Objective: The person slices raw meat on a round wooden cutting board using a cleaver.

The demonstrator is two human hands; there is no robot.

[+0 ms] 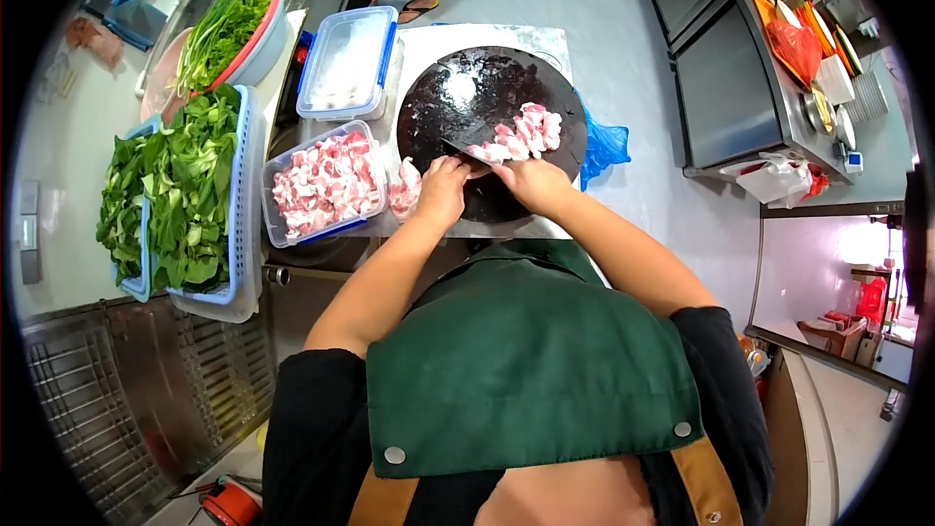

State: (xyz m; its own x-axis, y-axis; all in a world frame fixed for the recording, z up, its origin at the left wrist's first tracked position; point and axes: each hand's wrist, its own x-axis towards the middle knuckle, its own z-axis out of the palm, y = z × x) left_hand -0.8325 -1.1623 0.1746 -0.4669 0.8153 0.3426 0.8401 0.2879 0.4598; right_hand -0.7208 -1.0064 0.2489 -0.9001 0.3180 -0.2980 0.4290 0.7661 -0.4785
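Note:
A round dark chopping board (438,88) lies in front of me. My right hand (534,185) is closed around a knife, whose handle it hides; the blade (456,145) points left across the board. Curled at the board's near left edge, my left hand (445,187) presses on raw meat, part of which (404,191) shows to its left. Cut pieces of pink and white meat (526,133) lie in a row beyond the knife. Left of the board, a clear plastic container (326,183) holds a heap of cut meat.
A lidded clear container (346,63) with blue clips stands behind the meat container. Farther left are leafy greens (195,195) in blue baskets and herbs (229,29) in a basin. A blue plastic bag (604,148) hangs at the board's right. Another person's feet (419,5) show at the back.

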